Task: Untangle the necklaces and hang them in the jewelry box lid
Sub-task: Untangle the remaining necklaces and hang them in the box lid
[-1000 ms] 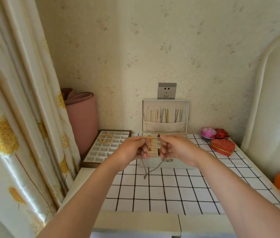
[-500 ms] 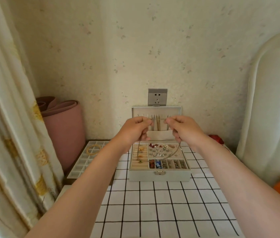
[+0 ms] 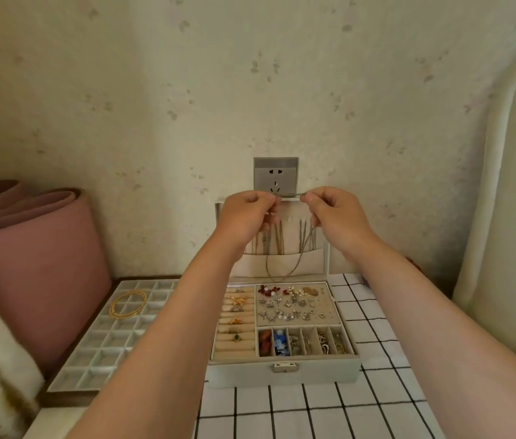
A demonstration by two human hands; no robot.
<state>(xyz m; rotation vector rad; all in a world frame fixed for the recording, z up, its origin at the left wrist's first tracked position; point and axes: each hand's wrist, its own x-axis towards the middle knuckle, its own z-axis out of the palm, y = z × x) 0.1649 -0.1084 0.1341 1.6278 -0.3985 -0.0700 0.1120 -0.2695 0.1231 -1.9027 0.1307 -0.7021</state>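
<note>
A grey jewelry box stands open on the checked table, its upright lid against the wall. Several thin chains hang inside the lid above a cream pocket. My left hand and my right hand are raised at the lid's top edge, each pinching one end of a silver necklace. A short taut stretch of it runs between my fingertips, and its long loop droops in front of the lid pocket. The box tray holds rings, earrings and small charms.
A white compartment tray with a gold bangle lies left of the box. A rolled pink mat leans in the left corner. A wall socket sits just above the lid. A padded white headboard rises at the right.
Both hands have risen with the necklace from table height in front of the box up to the lid's top edge. The view has moved closer and tilted down onto the box.
</note>
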